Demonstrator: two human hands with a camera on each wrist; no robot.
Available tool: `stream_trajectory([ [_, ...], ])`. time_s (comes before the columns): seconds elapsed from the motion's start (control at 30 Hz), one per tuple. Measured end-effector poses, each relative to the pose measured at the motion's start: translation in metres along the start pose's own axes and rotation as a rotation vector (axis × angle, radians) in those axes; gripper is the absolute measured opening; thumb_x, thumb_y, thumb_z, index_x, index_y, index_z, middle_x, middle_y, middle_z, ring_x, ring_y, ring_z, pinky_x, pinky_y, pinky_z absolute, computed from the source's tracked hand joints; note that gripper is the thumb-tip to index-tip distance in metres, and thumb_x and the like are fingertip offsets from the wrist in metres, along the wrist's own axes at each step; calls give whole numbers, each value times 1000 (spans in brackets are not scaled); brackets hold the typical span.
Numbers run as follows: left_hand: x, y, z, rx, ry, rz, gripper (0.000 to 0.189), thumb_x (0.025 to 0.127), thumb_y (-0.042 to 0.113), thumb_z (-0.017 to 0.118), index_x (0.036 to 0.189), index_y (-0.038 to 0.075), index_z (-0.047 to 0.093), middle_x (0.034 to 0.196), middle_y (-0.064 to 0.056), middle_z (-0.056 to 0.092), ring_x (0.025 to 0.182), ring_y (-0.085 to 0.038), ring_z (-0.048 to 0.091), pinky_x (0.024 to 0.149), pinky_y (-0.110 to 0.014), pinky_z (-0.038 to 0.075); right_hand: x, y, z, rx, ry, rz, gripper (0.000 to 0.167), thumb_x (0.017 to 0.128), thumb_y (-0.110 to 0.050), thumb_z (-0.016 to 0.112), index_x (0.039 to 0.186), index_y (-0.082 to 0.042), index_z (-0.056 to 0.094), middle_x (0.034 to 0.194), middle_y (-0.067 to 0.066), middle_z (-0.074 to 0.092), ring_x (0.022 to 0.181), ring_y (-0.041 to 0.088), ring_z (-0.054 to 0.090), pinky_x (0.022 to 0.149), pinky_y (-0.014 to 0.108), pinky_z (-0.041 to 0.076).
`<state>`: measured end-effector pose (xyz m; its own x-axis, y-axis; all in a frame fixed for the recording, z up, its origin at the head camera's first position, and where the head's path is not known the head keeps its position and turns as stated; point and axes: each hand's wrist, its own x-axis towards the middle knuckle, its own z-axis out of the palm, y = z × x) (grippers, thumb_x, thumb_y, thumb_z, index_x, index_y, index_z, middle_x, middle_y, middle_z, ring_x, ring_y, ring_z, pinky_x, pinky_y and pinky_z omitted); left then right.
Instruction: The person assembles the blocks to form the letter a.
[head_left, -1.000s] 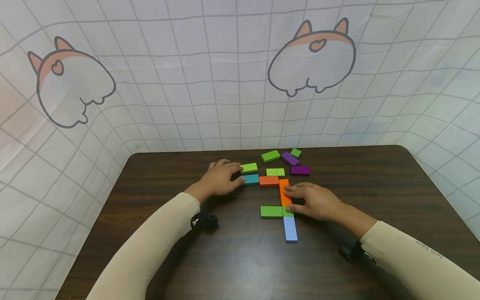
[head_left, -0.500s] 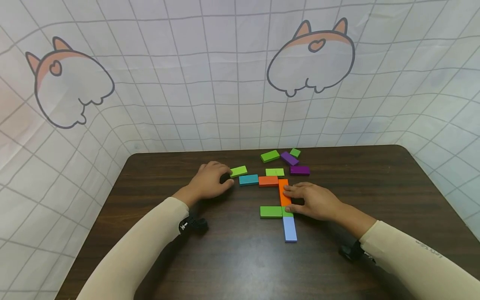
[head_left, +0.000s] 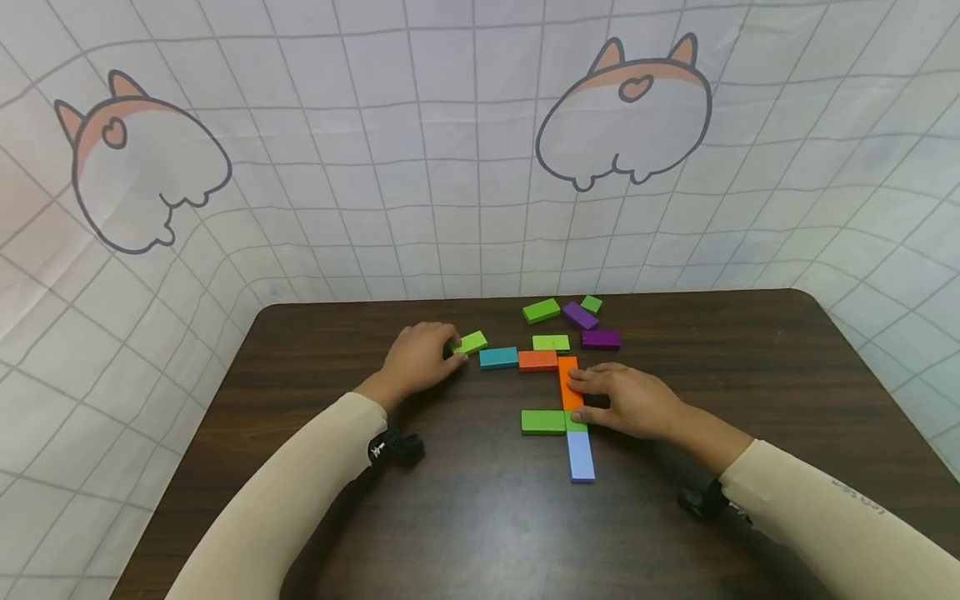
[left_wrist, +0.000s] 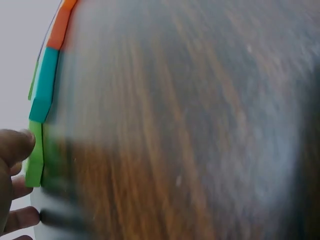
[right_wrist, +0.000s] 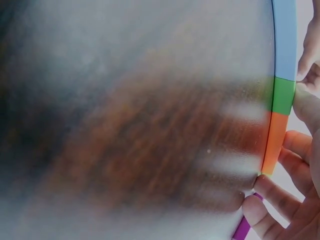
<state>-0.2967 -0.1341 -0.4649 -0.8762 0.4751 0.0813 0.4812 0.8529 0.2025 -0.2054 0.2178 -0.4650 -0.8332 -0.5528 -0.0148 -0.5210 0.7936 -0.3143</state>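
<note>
In the head view my left hand (head_left: 420, 358) pinches the left end of a lime-green block (head_left: 472, 342), which lies at a slant on the table. The left wrist view shows the thumb on the near side of that block, its far end close to a teal block (left_wrist: 46, 82). A red-orange block (head_left: 537, 361) continues the row from the teal one. My right hand (head_left: 633, 402) rests with extended fingers on an upright-running orange block (head_left: 569, 382), thumb on a small green block (head_left: 575, 425). A longer green block (head_left: 543, 422) and a light-blue block (head_left: 581, 457) adjoin it.
Behind the row lie another lime-green block (head_left: 551, 342), a green block (head_left: 542, 311), a slanted purple block (head_left: 581, 316), a dark purple block (head_left: 601, 339) and a small green one (head_left: 592, 304). A grid-patterned curtain (head_left: 450, 167) stands behind the dark wooden table (head_left: 480, 525).
My left hand has drawn the lime-green block left, out from behind the teal block, then slightly nearer and turned at a slant. The right hand has stayed in place.
</note>
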Motion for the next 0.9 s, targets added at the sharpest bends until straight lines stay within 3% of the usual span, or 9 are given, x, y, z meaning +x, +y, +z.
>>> stream_trajectory([
  [0.23,1,1,3,-13,18,-33,32,97,30,71,124,14,71,118,-5,71,110,-28,62,96,-50,48,1,0,-1,-2,-2,-4,61,96,-51,68,142,-12,63,149,4,56,136,35,51,105,57,44],
  [0.5,-6,-7,0,-120,54,-84,29,96,24,72,122,12,71,120,-5,70,115,-26,60,93,-44,51,0,0,-2,3,-9,0,61,95,-51,69,142,-13,63,149,4,55,136,34,50,105,58,44],
  [0.9,-19,-9,-9,-188,68,-20,26,94,25,75,118,14,74,117,-2,70,113,-24,60,89,-44,53,1,1,-1,1,-15,3,62,96,-53,68,142,-13,63,149,4,55,136,34,50,105,58,44],
])
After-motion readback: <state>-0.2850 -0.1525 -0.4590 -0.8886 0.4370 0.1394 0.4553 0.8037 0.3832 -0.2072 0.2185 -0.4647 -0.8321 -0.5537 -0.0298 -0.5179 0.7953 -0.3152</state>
